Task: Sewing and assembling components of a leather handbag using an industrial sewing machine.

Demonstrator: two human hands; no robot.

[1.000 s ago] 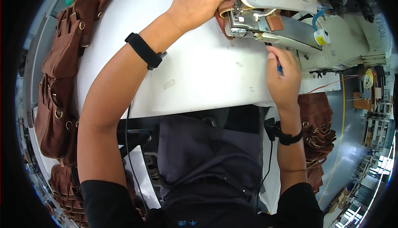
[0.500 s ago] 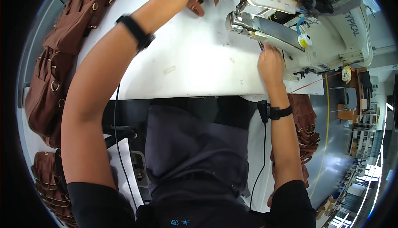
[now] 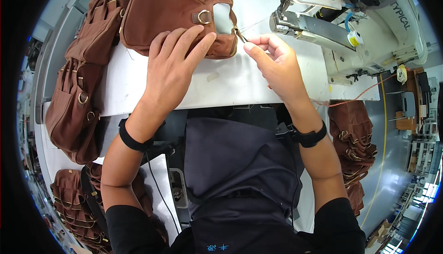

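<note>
A brown bag (image 3: 166, 9) lies on the white worktable, with a gold D-ring (image 3: 203, 17) on a small tab and an opening edged by a gold-toothed zipper (image 3: 234, 46). My left hand (image 3: 171, 71) rests on its near side, fingers spread and pressing on the fabric. Beside the zipper end, my right hand (image 3: 277, 64) pinches a thin dark metal tool (image 3: 241, 37), its tip at the bag's edge. Whether this is tweezers or snips cannot be made out. Fine threads (image 3: 256, 24) run from there toward the sewing machine arm (image 3: 318, 32).
The industrial sewing machine (image 3: 387, 37) stands at the right of the table (image 3: 277, 94). More brown bags (image 3: 74, 101) line the left side, with a further pile (image 3: 76, 198) below. Others hang or lie at the right (image 3: 353, 134). A reddish cord (image 3: 355, 100) crosses the table's right end.
My left hand has come nearer and now lies on the bag, which has moved into fuller view. My right hand has left the machine arm and moved left to the bag's zipper end.
</note>
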